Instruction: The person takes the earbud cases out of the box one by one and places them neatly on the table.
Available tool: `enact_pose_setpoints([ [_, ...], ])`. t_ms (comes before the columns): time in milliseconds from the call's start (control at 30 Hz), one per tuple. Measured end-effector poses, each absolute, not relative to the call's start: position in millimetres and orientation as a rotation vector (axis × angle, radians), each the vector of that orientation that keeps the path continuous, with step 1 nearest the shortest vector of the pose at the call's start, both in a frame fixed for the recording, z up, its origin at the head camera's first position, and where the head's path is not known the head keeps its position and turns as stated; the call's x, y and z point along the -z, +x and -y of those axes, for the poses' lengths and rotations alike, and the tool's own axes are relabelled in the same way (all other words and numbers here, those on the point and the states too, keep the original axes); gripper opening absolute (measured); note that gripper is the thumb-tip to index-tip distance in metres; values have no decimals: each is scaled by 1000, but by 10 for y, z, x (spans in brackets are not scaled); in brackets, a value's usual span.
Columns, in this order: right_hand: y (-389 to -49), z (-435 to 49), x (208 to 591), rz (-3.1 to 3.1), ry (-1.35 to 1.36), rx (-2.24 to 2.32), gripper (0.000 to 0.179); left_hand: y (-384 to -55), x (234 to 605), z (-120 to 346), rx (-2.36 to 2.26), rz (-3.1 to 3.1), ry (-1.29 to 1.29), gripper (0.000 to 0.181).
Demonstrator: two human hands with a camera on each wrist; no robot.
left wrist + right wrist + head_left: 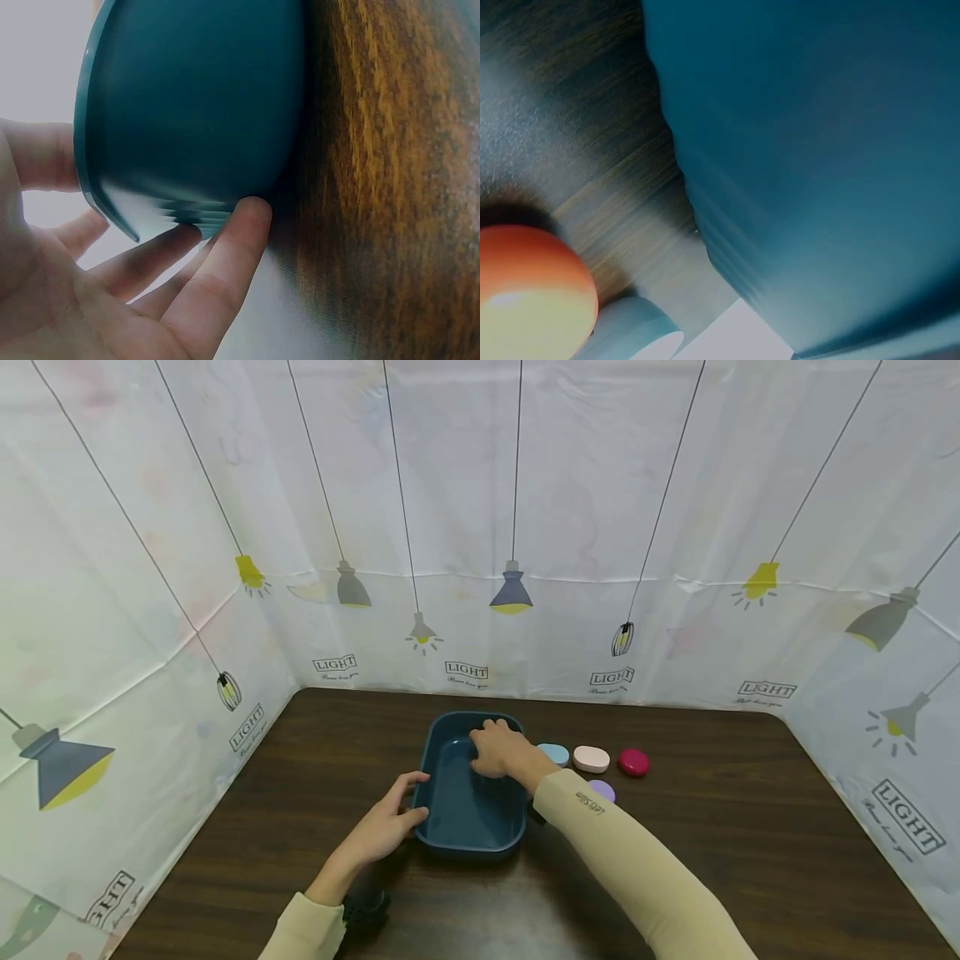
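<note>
A dark blue rectangular bin [465, 831] stands on the table. My left hand [384, 822] is at its left side, thumb at the rim and fingertips against the outer wall; the left wrist view shows these fingers on the bin's side [195, 97]. Over the bin's far right part, my right hand [498, 748] reaches inside with bent fingers; whatever lies under them is hidden. The right wrist view shows the bin's outer wall [802, 150] but no fingers. Beside the bin are small rounded cases: light blue [555, 753], pale pink [591, 759], crimson [633, 762] and lavender [602, 790].
The dark wooden table [712, 860] runs back to a white curtain [570, 527] printed with lamps. In the right wrist view, an orange round object [532, 292] and a pale teal one [634, 330] lie near the bin. My right forearm [637, 868] partly covers the lavender case.
</note>
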State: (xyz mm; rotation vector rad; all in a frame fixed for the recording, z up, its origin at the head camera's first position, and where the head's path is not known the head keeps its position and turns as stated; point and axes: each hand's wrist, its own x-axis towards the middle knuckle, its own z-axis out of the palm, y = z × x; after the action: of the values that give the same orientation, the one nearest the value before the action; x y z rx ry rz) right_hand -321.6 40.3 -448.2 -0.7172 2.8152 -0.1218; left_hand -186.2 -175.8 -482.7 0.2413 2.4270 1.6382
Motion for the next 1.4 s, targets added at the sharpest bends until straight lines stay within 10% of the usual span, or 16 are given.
enact_pose_setpoints([
  [1400,-3007,-422,4418,-2764,-900,132,30,-1896,4873,1772,-1607,-2441,249,48],
])
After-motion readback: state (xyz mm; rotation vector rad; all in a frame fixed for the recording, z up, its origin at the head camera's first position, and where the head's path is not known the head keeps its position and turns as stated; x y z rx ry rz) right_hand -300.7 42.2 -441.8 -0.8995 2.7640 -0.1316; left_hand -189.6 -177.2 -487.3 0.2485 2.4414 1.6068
